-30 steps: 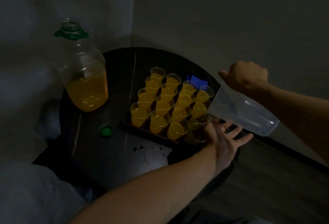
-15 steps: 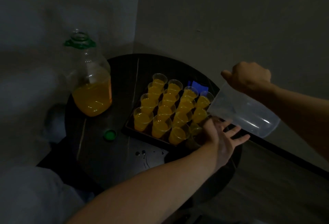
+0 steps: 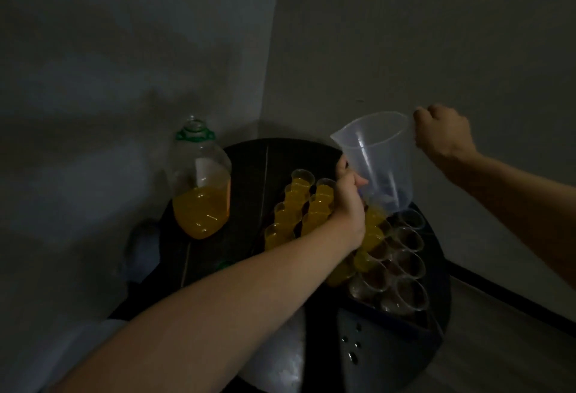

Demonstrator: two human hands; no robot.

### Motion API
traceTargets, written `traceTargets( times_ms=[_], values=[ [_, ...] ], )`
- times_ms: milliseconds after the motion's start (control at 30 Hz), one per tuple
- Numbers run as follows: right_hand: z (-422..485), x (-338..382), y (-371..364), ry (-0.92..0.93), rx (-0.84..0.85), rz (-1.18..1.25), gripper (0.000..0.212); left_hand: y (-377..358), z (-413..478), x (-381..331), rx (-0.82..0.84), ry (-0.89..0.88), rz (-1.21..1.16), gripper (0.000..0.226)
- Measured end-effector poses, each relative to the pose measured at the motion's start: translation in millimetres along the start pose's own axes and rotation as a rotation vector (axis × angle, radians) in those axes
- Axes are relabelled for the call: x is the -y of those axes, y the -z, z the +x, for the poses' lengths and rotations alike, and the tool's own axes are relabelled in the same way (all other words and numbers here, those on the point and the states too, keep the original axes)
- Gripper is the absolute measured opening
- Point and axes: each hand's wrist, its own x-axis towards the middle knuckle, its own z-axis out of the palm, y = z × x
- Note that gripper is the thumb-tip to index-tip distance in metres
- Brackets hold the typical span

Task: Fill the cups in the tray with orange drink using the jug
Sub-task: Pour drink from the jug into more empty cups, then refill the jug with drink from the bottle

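Note:
A clear plastic jug [image 3: 380, 155] hangs upright and looks empty above the far side of the tray [image 3: 405, 319]. My right hand [image 3: 442, 133] is closed on its handle. My left hand [image 3: 346, 205] reaches across the cups with curled fingers, thumb against the jug's lower side; whether it grips anything is unclear. Several cups filled with orange drink [image 3: 291, 202] stand in the tray's left part. Several empty clear cups [image 3: 408, 264] stand in its right part. My left arm hides some of the middle cups.
A large clear bottle [image 3: 201, 193] with a green collar, about a third full of orange drink, stands uncapped on the round dark table [image 3: 374, 361], left of the tray. Its green cap [image 3: 223, 264] lies beside my forearm. Walls meet in a corner close behind.
The jug went from tipped sideways at the tray's right to upright and higher. My left hand moved from the tray's near edge over the cups to the jug. The view shifted, showing empty cups.

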Motion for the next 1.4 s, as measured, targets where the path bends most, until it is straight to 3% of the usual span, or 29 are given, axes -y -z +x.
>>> traceTargets(
  times_ms=[200,433,1067,1400],
  values=[
    [2,35,-45,-0.077,0.098,0.26,0.039,45,13,-42,-0.041,-0.247,0.156,0.076],
    [22,65,-107,-0.106,0.159,0.538,0.032,82,25,-54,-0.161,-0.375,0.316,0.096],
    [73,88,-259,-0.01,0.456,0.618,0.029,177,82,-18,-0.313,-0.292,0.432,0.113],
    [80,74,-306,-0.058,0.492,0.647,0.026,198,97,11,-0.306,-0.229,0.48,0.115]
  ],
)
